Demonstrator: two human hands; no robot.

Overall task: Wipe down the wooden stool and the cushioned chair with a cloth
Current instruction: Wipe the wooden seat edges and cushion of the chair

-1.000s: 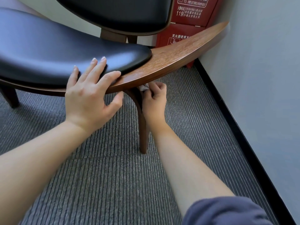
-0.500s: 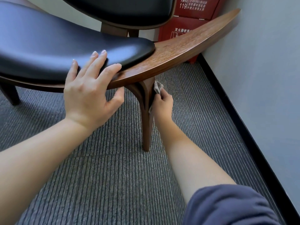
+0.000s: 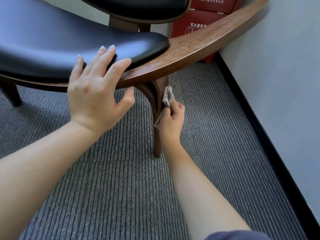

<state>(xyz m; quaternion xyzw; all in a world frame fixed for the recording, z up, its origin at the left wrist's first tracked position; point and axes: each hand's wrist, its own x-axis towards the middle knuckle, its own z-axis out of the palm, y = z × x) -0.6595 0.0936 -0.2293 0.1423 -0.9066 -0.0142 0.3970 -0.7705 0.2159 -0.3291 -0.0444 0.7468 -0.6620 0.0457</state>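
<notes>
— Left hand (image 3: 97,94)?
— Spread flat over the front edge of the cushioned chair (image 3: 199,47), fingers lying on the glossy black padded seat cushion (image 3: 69,42), thumb hooked under the curved brown wooden rim. Resting and bracing, not wrapped around anything loose.
— Right hand (image 3: 171,118)?
— Lower down, beneath the wooden rim, fist closed on a small crumpled grey-beige cloth (image 3: 167,97). Cloth pressed against the right side of the slim dark-brown wooden front leg (image 3: 156,135), near its top where it flares into the seat; one corner sticking up above the knuckles, another trailing down beside the leg.
— Floor around the leg?
— Grey ribbed carpet tiles (image 3: 103,196), leg's foot planted close to a tile seam. Pale wall (image 3: 277,84) with a black skirting strip along the right.
— Behind the chair?
— Red box with white printed characters (image 3: 199,19), standing in the corner by the wall, partly hidden behind the wooden rim. Black padded backrest (image 3: 135,7) at the top edge.
— Wooden stool?
— Out of sight here.
</notes>
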